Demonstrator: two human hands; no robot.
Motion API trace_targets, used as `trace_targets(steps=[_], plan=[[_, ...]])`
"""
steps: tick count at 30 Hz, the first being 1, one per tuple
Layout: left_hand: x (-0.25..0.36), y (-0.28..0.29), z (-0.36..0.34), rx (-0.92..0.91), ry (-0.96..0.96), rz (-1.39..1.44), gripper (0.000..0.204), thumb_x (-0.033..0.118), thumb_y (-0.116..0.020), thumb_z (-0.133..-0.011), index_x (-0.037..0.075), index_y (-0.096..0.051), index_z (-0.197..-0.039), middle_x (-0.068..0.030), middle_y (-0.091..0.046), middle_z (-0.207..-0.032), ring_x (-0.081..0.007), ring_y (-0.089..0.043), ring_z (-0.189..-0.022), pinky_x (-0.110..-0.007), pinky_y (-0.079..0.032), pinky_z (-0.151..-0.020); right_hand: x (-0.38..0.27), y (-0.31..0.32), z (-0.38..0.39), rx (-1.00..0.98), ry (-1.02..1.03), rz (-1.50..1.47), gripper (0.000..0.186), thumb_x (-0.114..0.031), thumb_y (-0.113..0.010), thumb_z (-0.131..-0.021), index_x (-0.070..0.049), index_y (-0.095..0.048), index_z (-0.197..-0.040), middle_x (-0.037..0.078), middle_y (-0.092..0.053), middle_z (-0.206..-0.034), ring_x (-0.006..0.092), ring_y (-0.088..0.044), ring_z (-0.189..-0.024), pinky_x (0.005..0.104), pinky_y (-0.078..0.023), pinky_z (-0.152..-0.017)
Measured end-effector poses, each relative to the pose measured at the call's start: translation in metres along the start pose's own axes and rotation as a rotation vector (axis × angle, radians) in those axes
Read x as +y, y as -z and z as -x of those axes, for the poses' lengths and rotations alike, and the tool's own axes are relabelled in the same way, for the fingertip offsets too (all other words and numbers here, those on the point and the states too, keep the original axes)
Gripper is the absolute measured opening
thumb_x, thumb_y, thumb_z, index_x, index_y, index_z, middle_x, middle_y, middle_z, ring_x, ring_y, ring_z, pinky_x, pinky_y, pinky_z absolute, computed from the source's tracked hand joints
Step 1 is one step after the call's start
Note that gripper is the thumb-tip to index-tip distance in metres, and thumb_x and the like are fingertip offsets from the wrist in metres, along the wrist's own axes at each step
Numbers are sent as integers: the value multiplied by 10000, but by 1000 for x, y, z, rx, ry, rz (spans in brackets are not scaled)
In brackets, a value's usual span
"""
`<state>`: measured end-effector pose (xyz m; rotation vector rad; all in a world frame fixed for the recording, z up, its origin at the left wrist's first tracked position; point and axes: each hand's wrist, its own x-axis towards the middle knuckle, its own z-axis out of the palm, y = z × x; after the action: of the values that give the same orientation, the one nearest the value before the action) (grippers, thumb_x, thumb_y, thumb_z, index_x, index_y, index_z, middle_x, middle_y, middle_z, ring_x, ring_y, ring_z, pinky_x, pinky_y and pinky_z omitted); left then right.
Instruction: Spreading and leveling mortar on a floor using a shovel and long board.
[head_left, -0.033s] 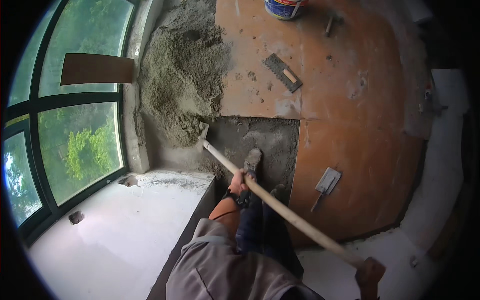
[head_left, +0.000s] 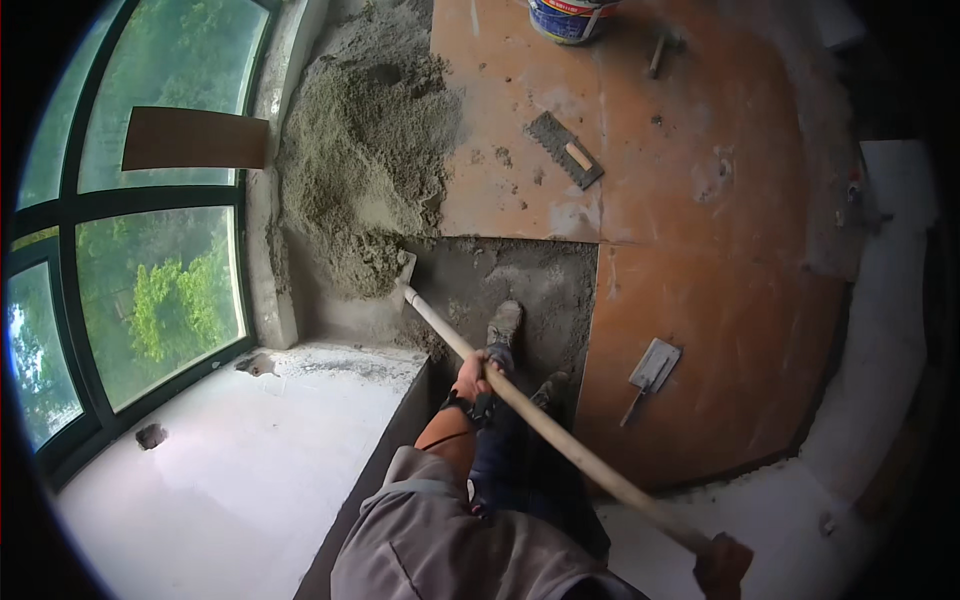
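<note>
I stand on a patch of grey mortar bed (head_left: pixel 540 275) and hold a long wooden-handled shovel (head_left: pixel 560 435). My left hand (head_left: pixel 470 376) grips the handle about halfway down, with a strap on the wrist. At the lower right, my right hand (head_left: pixel 722 566) grips the handle's top end. The shovel blade (head_left: pixel 405 270) is pushed into the foot of a big heap of grey sand mortar (head_left: pixel 365 150) piled against the window wall. My shoes (head_left: pixel 504 326) are just right of the handle.
Orange-brown floor tiles (head_left: pixel 700 250) lie to the right and beyond. A notched trowel (head_left: pixel 566 150), a pointed trowel (head_left: pixel 650 370) and a bucket (head_left: pixel 570 15) rest on them. A white raised ledge (head_left: pixel 230 460) and curved windows (head_left: pixel 160 300) are at left.
</note>
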<state>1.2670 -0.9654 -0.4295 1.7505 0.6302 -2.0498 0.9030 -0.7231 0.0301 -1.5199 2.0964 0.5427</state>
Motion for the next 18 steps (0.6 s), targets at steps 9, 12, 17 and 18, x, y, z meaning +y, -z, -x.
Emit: trace_targets(steps=[9, 12, 17, 18], plan=[[17, 37, 0, 175, -117, -174, 102, 128, -486, -813, 42, -464, -763, -77, -453, -581, -225, -470, -483, -369, -473, -488, -31, -82, 19, -21, -74, -17, 282, -271, -539, -710, -94, -422, -523, 121, -465, -473, 343, -483, -394, 438, -374, -373], [19, 40, -10, 251, -137, -210, 157, 185, -494, -819, 52, -473, -737, -80, -498, -584, -250, -528, -503, -368, -482, -501, -10, -113, 9, 63, -34, -108, 322, -317, -545, -714, -90, -424, -521, 135, -483, -465, 360, -509, -411, 438, -399, -396], [5, 46, 4, 311, -255, -264, 115, 154, -530, -782, 49, -494, -754, -96, -517, -622, -250, -532, -548, -385, -473, -529, 27, -183, 30, -11, 21, -239, 316, -327, -572, -715, -74, -462, -561, 156, -487, -487, 376, -517, -442, 441, -407, -408], [7, 37, 9, 340, -271, -297, 117, 151, -539, -770, 38, -508, -774, -104, -526, -641, -259, -537, -558, -391, -474, -540, 32, -202, 33, -38, 71, -281, 311, -328, -585, -714, -61, -489, -585, 174, -486, -500, 384, -518, -456, 441, -407, -412]])
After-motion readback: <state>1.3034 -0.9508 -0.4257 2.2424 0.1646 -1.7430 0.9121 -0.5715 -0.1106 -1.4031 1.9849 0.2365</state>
